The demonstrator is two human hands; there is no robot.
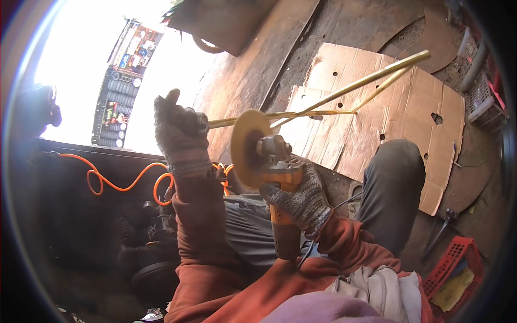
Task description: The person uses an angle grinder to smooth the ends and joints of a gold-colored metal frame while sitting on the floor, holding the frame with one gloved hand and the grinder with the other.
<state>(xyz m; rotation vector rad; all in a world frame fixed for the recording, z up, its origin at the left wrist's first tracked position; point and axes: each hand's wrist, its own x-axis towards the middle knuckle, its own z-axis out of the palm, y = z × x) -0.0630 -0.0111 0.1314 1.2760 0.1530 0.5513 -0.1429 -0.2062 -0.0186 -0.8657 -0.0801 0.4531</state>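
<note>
My left hand [182,132], in a grey knit glove, is closed around the near end of a bent brass-coloured metal tube frame [323,112]. The frame reaches away to the right over a cardboard sheet, its bars meeting at an angle at the far end. My right hand [301,202], also gloved, grips the yellow body of an angle grinder [284,175] held upright. The grinder's round yellowish disc [249,149] stands edge-up between my hands, in front of part of the tube. Whether disc and tube touch, I cannot tell.
The flattened cardboard [398,121] with holes lies on the dirty floor. Near my bent right knee [396,177] are a hammer [446,219] and a red plastic crate [452,274]. An orange coiled hose [129,187] hangs at left. A grey crate [486,105] stands far right.
</note>
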